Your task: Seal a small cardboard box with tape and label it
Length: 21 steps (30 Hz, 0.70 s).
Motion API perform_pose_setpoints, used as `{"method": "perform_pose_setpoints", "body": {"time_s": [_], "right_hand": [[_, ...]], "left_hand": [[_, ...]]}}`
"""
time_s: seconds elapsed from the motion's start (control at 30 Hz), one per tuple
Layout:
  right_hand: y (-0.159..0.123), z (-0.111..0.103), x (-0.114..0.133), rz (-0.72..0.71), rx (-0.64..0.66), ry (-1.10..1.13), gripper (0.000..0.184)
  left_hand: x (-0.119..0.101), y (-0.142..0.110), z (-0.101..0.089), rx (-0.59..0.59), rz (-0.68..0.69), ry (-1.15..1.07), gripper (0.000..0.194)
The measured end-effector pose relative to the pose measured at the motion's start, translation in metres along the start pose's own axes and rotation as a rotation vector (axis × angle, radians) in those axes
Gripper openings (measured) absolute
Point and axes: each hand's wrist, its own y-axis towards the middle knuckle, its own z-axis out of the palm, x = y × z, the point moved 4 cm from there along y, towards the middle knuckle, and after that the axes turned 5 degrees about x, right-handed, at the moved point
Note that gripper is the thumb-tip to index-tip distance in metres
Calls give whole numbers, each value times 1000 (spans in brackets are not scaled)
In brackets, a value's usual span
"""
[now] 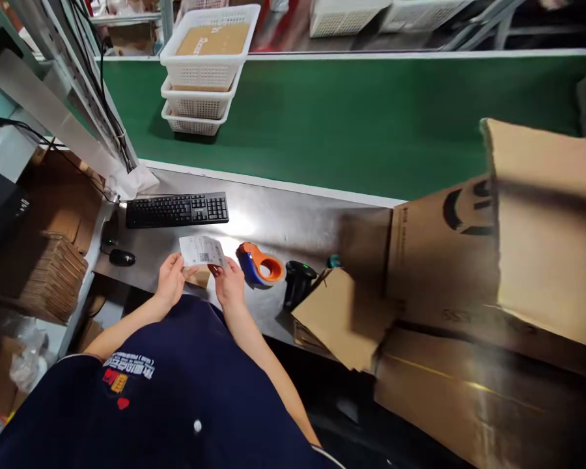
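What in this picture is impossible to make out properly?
All in the head view:
White rectangular paper label: fine print too small to read.
Small brown cardboard piece: partly hidden behind the label.
Small teal object: mostly hidden by a tan cardboard flap.
Brown cardboard box, lower right: cut off by the bottom edge.
White plastic baskets, top centre: cut off by the top edge.

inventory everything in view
printed label: 1, white, over bench
cardboard piece: 1, brown, below label
tape dispenser: 1, orange and blue, right of label
barcode scanner: 1, black, beside dispenser
keyboard: 1, black, on bench
mouse: 1, black, on bench
conveyor belt: 1, green, beyond bench
stacked baskets: 3, white, on belt
cardboard boxes: several, brown, right
folded cardboard: 1 stack, brown, left
shirt: 1, navy, on person
left hand: 1, bare, on label
right hand: 1, bare, on label
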Motion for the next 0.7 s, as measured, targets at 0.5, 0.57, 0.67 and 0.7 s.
{"method": "perform_pose_setpoints", "body": {"time_s": [0.5,0.57,0.67,0.7], "right_hand": [[-10,-20,8,-28,5,-339,51],[-2,-28,19,13,91,-418,47],[6,-34,27,91,239,-530,38],[9,-34,28,109,274,-560,36]], "left_hand": [[20,-17,-66,-130,-78,132,35],[10,-8,-74,-95,-73,284,43],[9,7,-70,118,-201,546,38],[11,11,-68,177,-223,633,28]]}}
